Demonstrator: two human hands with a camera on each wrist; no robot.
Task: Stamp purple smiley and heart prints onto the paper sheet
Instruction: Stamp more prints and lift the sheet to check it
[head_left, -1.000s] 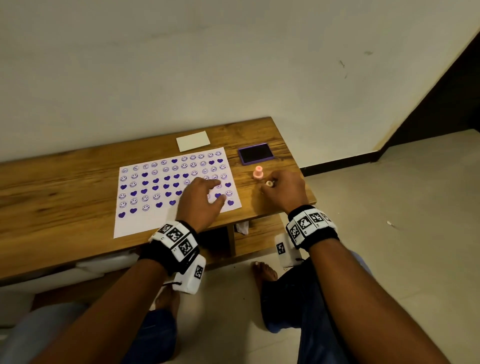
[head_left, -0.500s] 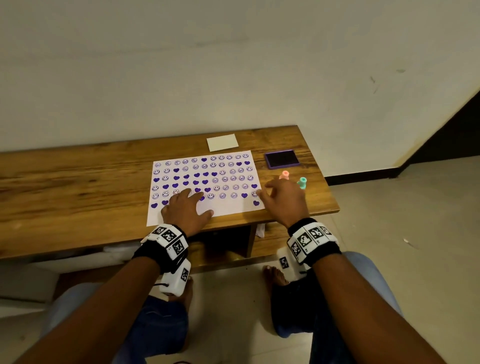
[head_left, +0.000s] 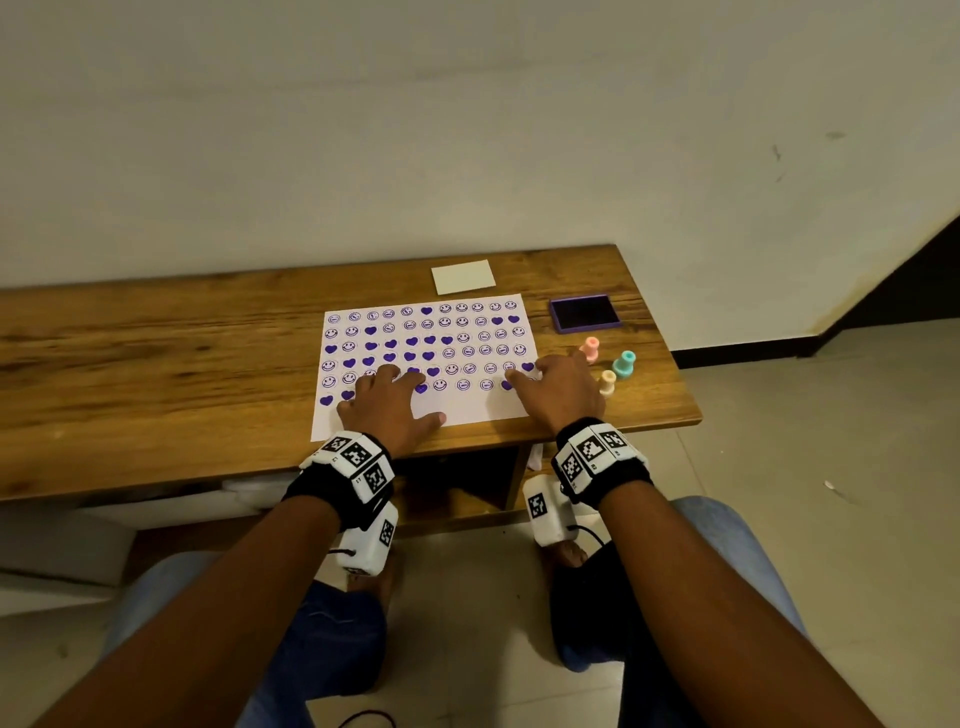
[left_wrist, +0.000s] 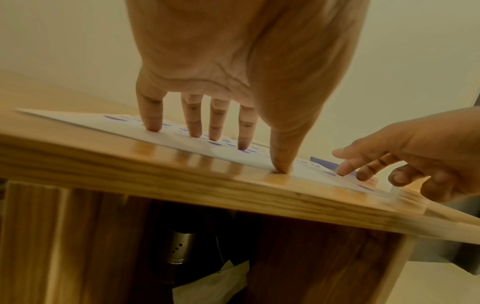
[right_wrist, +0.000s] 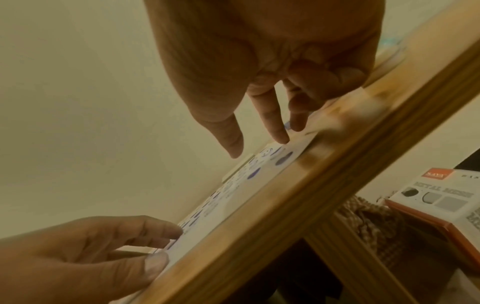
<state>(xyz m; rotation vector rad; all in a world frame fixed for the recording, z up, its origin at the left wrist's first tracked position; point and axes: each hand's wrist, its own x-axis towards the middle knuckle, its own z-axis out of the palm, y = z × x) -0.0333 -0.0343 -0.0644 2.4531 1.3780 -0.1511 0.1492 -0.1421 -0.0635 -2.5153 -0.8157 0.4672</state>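
A white paper sheet (head_left: 467, 410) covered with rows of purple smiley and heart prints lies on the wooden table (head_left: 156, 374). My left hand (head_left: 387, 400) rests flat on its lower left part, fingers (left_wrist: 153, 123) spread and touching the sheet (left_wrist: 228, 153). My right hand (head_left: 558, 389) rests on the sheet's lower right corner with two fingertips (right_wrist: 281, 139) on the paper (right_wrist: 233, 191). Neither hand holds a stamp. Three small stamps stand right of the sheet: pink (head_left: 590, 347), teal (head_left: 624, 364), cream (head_left: 607, 383). A purple ink pad (head_left: 585, 313) lies open behind them.
A pale card (head_left: 463, 277) lies behind the sheet near the wall. The table's right edge is close to the stamps. Under the table a shelf holds a metal shaker (left_wrist: 179, 250), crumpled paper (left_wrist: 210, 286) and a white and orange box (right_wrist: 441, 203).
My right hand let go of the small stamp it held and moved left onto the sheet's corner. The left hand slid down and left on the sheet. The head view shifted.
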